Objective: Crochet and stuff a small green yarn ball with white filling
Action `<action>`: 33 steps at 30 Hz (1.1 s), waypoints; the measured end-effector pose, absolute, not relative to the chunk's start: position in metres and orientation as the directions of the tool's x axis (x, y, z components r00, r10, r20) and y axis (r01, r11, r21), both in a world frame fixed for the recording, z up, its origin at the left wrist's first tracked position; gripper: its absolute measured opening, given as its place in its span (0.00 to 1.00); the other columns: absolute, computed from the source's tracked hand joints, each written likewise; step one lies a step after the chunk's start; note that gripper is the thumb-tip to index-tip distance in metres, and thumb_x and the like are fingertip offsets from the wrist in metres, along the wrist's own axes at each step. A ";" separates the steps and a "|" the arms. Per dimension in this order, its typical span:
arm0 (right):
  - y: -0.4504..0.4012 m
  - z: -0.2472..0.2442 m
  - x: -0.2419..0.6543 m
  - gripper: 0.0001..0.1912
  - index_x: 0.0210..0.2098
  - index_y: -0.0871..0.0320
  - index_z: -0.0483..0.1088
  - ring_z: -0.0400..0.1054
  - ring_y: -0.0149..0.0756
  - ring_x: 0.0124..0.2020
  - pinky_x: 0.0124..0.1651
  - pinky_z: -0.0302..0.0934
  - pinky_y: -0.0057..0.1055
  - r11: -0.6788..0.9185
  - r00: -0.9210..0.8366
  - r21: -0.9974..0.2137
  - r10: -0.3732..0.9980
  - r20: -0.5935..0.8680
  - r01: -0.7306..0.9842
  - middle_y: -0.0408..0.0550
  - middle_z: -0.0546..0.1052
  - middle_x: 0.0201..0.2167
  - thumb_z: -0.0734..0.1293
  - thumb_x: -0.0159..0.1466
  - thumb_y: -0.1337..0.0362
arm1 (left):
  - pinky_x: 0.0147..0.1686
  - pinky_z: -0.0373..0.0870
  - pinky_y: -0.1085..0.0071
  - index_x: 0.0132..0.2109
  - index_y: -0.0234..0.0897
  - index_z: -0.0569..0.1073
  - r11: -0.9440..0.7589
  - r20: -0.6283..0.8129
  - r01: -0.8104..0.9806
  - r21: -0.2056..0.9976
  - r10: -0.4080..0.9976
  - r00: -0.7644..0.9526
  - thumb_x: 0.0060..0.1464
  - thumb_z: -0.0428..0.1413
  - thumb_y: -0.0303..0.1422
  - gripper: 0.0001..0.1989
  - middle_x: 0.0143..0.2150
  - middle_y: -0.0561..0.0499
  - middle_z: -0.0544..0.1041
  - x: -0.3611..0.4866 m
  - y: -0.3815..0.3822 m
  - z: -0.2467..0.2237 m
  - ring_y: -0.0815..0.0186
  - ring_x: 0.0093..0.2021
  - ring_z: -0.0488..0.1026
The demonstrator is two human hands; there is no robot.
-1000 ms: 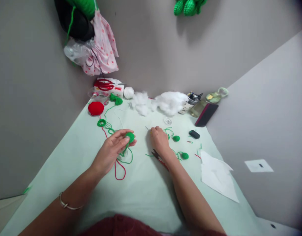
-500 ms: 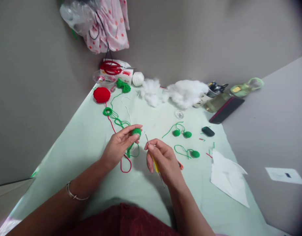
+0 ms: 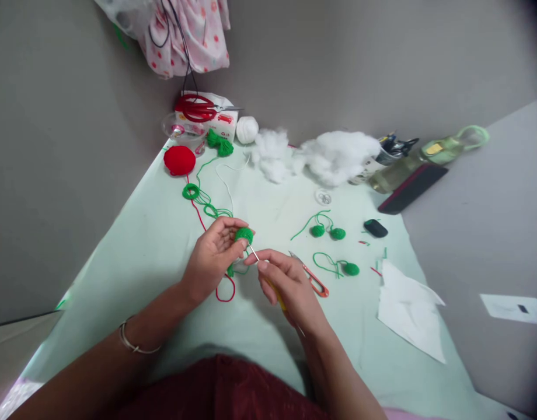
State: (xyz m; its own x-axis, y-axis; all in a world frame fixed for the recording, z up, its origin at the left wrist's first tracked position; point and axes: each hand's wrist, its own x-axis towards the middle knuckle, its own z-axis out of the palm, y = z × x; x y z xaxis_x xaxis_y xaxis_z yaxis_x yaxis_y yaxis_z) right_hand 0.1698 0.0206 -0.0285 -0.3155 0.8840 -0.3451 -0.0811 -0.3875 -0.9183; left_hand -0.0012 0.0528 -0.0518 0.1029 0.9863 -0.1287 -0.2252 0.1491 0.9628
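Observation:
My left hand point(image 3: 213, 254) pinches a small green crochet ball point(image 3: 244, 235) between thumb and fingers. In my right hand point(image 3: 288, 283) is a crochet hook point(image 3: 275, 287) with a yellow grip, held like a pen. Its metal tip reaches the lower right side of the ball; whether it is inside a stitch I cannot tell. Green yarn point(image 3: 216, 211) trails on the table behind and below my left hand, beside a red strand point(image 3: 227, 298). Orange thread snips point(image 3: 314, 279) lie just right of my right hand.
Finished-looking green balls point(image 3: 337, 234) with yarn tails lie to the right, near a black mouse-shaped object point(image 3: 376, 228) and white paper point(image 3: 408, 309). Along the back are red yarn point(image 3: 180, 160), red-handled scissors point(image 3: 196, 108), white stuffing point(image 3: 338, 154) and a bottle point(image 3: 421, 154).
My right hand has brought the hook's tip left and down to the ball. The orange snips show more fully now. The view has shifted slightly.

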 end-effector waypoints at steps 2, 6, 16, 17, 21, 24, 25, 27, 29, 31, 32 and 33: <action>0.022 -0.028 0.169 0.14 0.43 0.60 0.78 0.47 0.23 0.15 0.23 0.40 0.27 -0.409 -0.316 -0.906 0.878 -0.360 -0.103 0.32 0.61 0.11 0.67 0.70 0.56 | 0.42 0.75 0.68 0.45 0.37 0.73 0.134 -0.116 -0.220 0.966 0.989 0.092 0.55 0.64 0.32 0.12 0.43 0.47 0.81 0.000 0.053 -0.052 0.65 0.40 0.76; 0.024 -0.028 0.166 0.11 0.40 0.61 0.78 0.45 0.23 0.15 0.22 0.40 0.25 -0.476 -0.321 -0.848 0.861 -0.395 -0.233 0.32 0.60 0.10 0.68 0.68 0.60 | 0.45 0.75 0.65 0.45 0.37 0.73 0.103 -0.092 -0.187 0.977 0.994 0.067 0.54 0.64 0.32 0.12 0.42 0.47 0.81 0.001 0.052 -0.053 0.64 0.41 0.77; 0.033 -0.030 0.175 0.07 0.38 0.62 0.77 0.34 0.21 0.14 0.18 0.36 0.22 -0.708 -0.529 -0.514 0.705 -0.473 -0.484 0.28 0.54 0.11 0.69 0.66 0.63 | 0.49 0.75 0.64 0.45 0.38 0.73 -0.003 0.003 -0.094 0.996 1.000 0.004 0.54 0.65 0.32 0.12 0.43 0.47 0.81 0.007 0.050 -0.058 0.63 0.42 0.79; 0.033 -0.030 0.176 0.07 0.37 0.62 0.76 0.34 0.22 0.14 0.18 0.36 0.22 -0.707 -0.527 -0.509 0.707 -0.472 -0.491 0.28 0.54 0.11 0.69 0.66 0.63 | 0.49 0.75 0.64 0.45 0.38 0.73 -0.007 0.008 -0.083 0.997 1.000 0.002 0.54 0.65 0.32 0.12 0.43 0.46 0.81 0.007 0.050 -0.059 0.62 0.43 0.79; 0.032 -0.029 0.174 0.07 0.37 0.62 0.76 0.34 0.22 0.15 0.19 0.36 0.23 -0.653 -0.466 -0.582 0.756 -0.461 -0.484 0.29 0.53 0.12 0.68 0.66 0.63 | 0.47 0.76 0.65 0.45 0.39 0.73 0.002 -0.002 -0.049 0.999 1.000 -0.004 0.54 0.65 0.33 0.12 0.41 0.49 0.80 0.008 0.049 -0.061 0.63 0.41 0.79; 0.024 -0.025 0.168 0.10 0.37 0.61 0.75 0.40 0.23 0.15 0.21 0.39 0.25 -0.501 -0.307 -0.784 0.861 -0.407 -0.366 0.30 0.56 0.12 0.68 0.67 0.60 | 0.39 0.75 0.69 0.42 0.39 0.73 0.072 -0.069 -0.072 0.995 0.997 0.046 0.56 0.64 0.34 0.09 0.35 0.52 0.79 0.008 0.050 -0.060 0.66 0.34 0.77; 0.021 -0.024 0.165 0.11 0.38 0.60 0.75 0.43 0.24 0.16 0.22 0.41 0.26 -0.438 -0.246 -0.854 0.893 -0.376 -0.282 0.31 0.58 0.12 0.67 0.68 0.58 | 0.36 0.74 0.70 0.41 0.38 0.73 0.102 -0.094 -0.096 0.990 0.992 0.083 0.57 0.63 0.34 0.08 0.33 0.53 0.78 0.008 0.051 -0.060 0.67 0.31 0.76; 0.012 -0.023 0.161 0.13 0.41 0.59 0.75 0.48 0.26 0.17 0.24 0.43 0.27 -0.325 -0.164 -0.942 0.937 -0.309 -0.079 0.33 0.61 0.14 0.66 0.71 0.55 | 0.32 0.72 0.70 0.40 0.38 0.72 0.151 -0.128 -0.146 0.978 0.979 0.159 0.57 0.62 0.34 0.07 0.29 0.55 0.76 0.007 0.054 -0.058 0.69 0.27 0.74; 0.004 -0.024 0.158 0.14 0.44 0.58 0.74 0.51 0.28 0.19 0.25 0.46 0.28 -0.229 -0.143 -0.966 0.959 -0.245 0.120 0.34 0.61 0.16 0.63 0.73 0.54 | 0.32 0.71 0.70 0.39 0.38 0.72 0.172 -0.135 -0.178 0.969 0.970 0.201 0.56 0.62 0.34 0.08 0.27 0.56 0.75 0.005 0.057 -0.056 0.68 0.26 0.74; -0.003 -0.025 0.156 0.13 0.45 0.57 0.74 0.53 0.29 0.20 0.27 0.47 0.30 -0.117 -0.153 -0.952 0.974 -0.165 0.282 0.35 0.61 0.18 0.61 0.74 0.56 | 0.32 0.71 0.70 0.39 0.38 0.72 0.178 -0.134 -0.189 0.966 0.966 0.221 0.55 0.63 0.34 0.08 0.26 0.56 0.76 0.004 0.059 -0.056 0.67 0.27 0.75; -0.005 -0.026 0.156 0.13 0.46 0.56 0.74 0.52 0.29 0.20 0.28 0.47 0.30 -0.067 -0.161 -0.939 0.979 -0.128 0.337 0.35 0.61 0.18 0.61 0.74 0.57 | 0.32 0.71 0.70 0.39 0.38 0.72 0.180 -0.133 -0.191 0.965 0.963 0.236 0.55 0.63 0.35 0.09 0.25 0.55 0.76 0.003 0.059 -0.055 0.66 0.27 0.75; -0.006 -0.028 0.156 0.12 0.47 0.55 0.74 0.52 0.30 0.20 0.29 0.47 0.31 -0.037 -0.168 -0.929 0.980 -0.105 0.369 0.35 0.61 0.18 0.61 0.74 0.58 | 0.32 0.71 0.70 0.39 0.38 0.72 0.184 -0.134 -0.192 0.964 0.959 0.250 0.55 0.63 0.35 0.08 0.25 0.55 0.76 0.003 0.060 -0.056 0.66 0.28 0.76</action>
